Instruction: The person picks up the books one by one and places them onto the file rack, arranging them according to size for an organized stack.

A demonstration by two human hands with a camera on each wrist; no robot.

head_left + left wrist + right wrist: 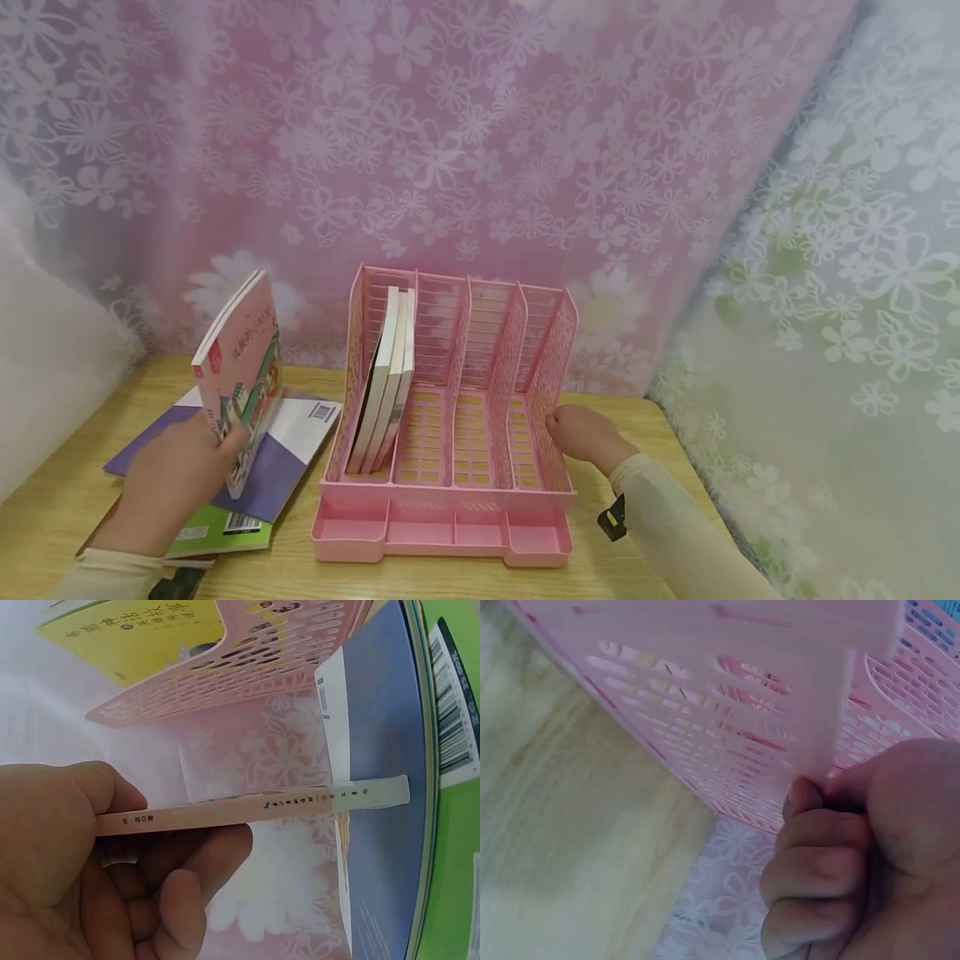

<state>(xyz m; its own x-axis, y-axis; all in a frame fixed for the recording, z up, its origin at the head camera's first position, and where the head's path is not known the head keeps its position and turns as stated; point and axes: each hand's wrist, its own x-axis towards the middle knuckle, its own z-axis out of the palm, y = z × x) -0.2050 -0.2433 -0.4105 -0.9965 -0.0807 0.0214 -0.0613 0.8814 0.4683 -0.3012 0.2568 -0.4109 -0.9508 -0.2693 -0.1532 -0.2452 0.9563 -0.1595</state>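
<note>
My left hand point(180, 471) pinches a thin pink picture book point(247, 358) between thumb and fingers, holding it upright above a pile of books on the left. In the left wrist view its narrow pink spine point(225, 812) faces the camera. A pink desktop file rack point(423, 492) stands in the middle of the table, with several books point(382, 383) leaning in its leftmost slot; the other slots hold nothing. My right hand point(588, 435), fingers curled, grips the front edge of the rack's right side panel point(814, 712).
A purple-and-white book point(281, 467) lies on a green book point(225, 533) in the left pile. Small trays point(423, 533) run along the rack's front. Wood-grain tabletop point(637, 550) surrounds it. Flowered curtains point(465, 167) hang behind and at the right.
</note>
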